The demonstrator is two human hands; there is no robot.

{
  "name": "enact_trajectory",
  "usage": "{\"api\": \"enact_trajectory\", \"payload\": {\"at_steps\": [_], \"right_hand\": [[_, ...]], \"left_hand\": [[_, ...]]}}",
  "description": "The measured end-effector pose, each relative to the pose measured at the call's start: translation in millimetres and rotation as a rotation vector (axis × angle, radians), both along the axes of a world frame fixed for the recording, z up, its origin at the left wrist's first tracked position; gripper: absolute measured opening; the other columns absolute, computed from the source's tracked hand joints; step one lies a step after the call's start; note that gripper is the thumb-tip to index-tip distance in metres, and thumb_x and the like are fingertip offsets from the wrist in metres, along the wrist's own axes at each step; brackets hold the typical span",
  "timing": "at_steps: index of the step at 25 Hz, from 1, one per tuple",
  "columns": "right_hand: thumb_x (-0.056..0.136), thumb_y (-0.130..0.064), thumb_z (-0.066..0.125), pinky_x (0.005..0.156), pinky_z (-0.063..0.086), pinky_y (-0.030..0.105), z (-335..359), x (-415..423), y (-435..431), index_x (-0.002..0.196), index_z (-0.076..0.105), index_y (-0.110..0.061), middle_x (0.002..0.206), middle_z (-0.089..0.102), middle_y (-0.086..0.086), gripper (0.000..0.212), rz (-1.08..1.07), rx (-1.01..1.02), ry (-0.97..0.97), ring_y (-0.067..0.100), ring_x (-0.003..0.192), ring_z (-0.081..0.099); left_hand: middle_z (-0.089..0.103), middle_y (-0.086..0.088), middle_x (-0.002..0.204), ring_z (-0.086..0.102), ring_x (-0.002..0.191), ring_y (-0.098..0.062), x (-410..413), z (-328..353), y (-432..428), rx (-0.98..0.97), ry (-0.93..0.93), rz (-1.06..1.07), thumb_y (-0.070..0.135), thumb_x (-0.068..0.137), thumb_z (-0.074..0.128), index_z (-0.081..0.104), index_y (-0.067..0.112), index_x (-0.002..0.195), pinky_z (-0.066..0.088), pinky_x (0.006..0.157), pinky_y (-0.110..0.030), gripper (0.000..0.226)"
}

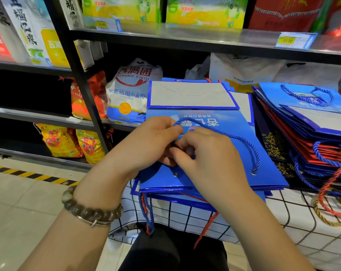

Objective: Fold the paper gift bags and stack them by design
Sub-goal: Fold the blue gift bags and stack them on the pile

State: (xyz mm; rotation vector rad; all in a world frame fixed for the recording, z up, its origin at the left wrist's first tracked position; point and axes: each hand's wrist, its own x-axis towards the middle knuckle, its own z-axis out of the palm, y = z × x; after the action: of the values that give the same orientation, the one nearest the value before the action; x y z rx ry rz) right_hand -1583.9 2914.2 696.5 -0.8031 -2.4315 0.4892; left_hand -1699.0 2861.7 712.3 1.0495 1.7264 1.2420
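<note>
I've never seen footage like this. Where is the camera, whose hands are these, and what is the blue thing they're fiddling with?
There is no machine here. A person wears one camera on the head, looking down at their own hands. The left hand, with a bead bracelet on its wrist, and the right hand meet over a flattened blue gift bag. Both seem to pinch its blue cord handle, though the fingertips hide the exact grip. That bag tops a pile on a grid-patterned cloth. To the right lies a stack of folded bags in blue, red and a dark colour. Behind are shop shelves with a flour bag.
</note>
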Motion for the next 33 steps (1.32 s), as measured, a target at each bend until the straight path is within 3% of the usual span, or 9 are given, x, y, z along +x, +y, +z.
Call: {"api": "enact_trajectory", "payload": {"at_steps": [4,9,15,20,22,25,28,31,33], "right_hand": [[0.084,-0.037,0.060,0.066,0.044,0.037,-4,5,8,0.078,0.067,-0.018,0.076,0.060,0.000,0.021,-0.008,-0.028,-0.006,0.022,0.073,0.053],[0.078,-0.049,0.060,0.068,0.048,0.035,-11,18,11,0.087,0.069,-0.027,0.075,0.060,-0.010,0.025,0.074,-0.027,0.046,0.011,0.071,0.054],[0.071,-0.056,0.049,0.080,0.048,0.029,-21,52,20,0.095,0.067,-0.027,0.097,0.063,-0.014,0.042,0.251,0.086,-0.101,0.007,0.094,0.054],[0.078,-0.048,0.049,0.077,0.050,0.030,-25,50,20,0.087,0.070,-0.022,0.090,0.067,-0.010,0.034,0.251,0.179,-0.052,0.012,0.085,0.061],[0.082,-0.043,0.048,0.073,0.052,0.030,-23,50,19,0.083,0.070,-0.021,0.082,0.068,-0.008,0.031,0.225,0.240,-0.016,0.017,0.077,0.065],[0.085,-0.036,0.046,0.058,0.052,0.029,-23,47,14,0.078,0.069,-0.020,0.071,0.068,-0.005,0.029,0.090,0.340,0.051,0.021,0.064,0.064],[0.085,-0.035,0.048,0.049,0.049,0.028,-23,43,12,0.078,0.064,-0.022,0.065,0.065,-0.005,0.023,-0.014,0.332,0.147,0.021,0.056,0.061],[0.082,-0.032,0.054,0.062,0.049,0.036,-29,40,11,0.077,0.059,-0.021,0.076,0.067,-0.003,0.014,0.049,0.309,0.258,0.020,0.070,0.062],[0.078,-0.042,0.056,0.079,0.041,0.031,-33,33,8,0.067,0.064,-0.019,0.088,0.070,-0.001,0.026,0.057,0.325,0.246,0.015,0.084,0.061]], "left_hand": [[0.065,-0.003,0.070,0.058,0.062,-0.004,-7,-4,-9,-0.011,0.092,-0.094,0.022,0.090,0.054,0.063,0.001,0.086,0.048,0.057,-0.016,0.023],[0.060,0.002,0.052,0.050,0.049,0.000,-16,-4,-17,0.035,0.214,-0.004,0.013,0.077,0.069,0.070,0.017,0.067,0.038,0.049,-0.009,0.011],[0.067,0.012,0.068,0.056,0.056,0.004,-15,-2,-28,-0.095,0.479,-0.112,0.022,0.075,0.072,0.069,0.030,0.063,0.040,0.052,-0.008,0.014],[0.068,0.004,0.079,0.056,0.079,-0.006,-12,-2,-25,-0.121,0.709,-0.174,0.036,0.074,0.070,0.069,0.028,0.068,0.043,0.067,-0.025,0.009],[0.067,0.001,0.078,0.058,0.076,-0.011,-11,-5,-22,-0.121,0.780,-0.210,0.049,0.078,0.064,0.071,0.022,0.077,0.045,0.072,-0.034,0.028],[0.060,0.006,0.083,0.056,0.080,-0.011,-8,-5,-25,-0.087,0.783,-0.310,0.060,0.079,0.038,0.064,0.024,0.084,0.044,0.073,-0.036,0.046],[0.058,0.020,0.086,0.053,0.089,0.005,-3,-4,-30,-0.011,0.721,-0.312,0.049,0.085,0.044,0.062,0.045,0.104,0.040,0.076,-0.013,0.027],[0.068,0.020,0.081,0.058,0.086,0.006,0,-8,-30,0.016,0.604,-0.143,0.023,0.087,0.058,0.052,0.045,0.118,0.043,0.078,-0.012,0.038],[0.069,0.017,0.082,0.059,0.088,0.004,3,-9,-29,0.027,0.608,-0.124,0.024,0.089,0.059,0.046,0.049,0.114,0.044,0.079,-0.017,0.038]]}}
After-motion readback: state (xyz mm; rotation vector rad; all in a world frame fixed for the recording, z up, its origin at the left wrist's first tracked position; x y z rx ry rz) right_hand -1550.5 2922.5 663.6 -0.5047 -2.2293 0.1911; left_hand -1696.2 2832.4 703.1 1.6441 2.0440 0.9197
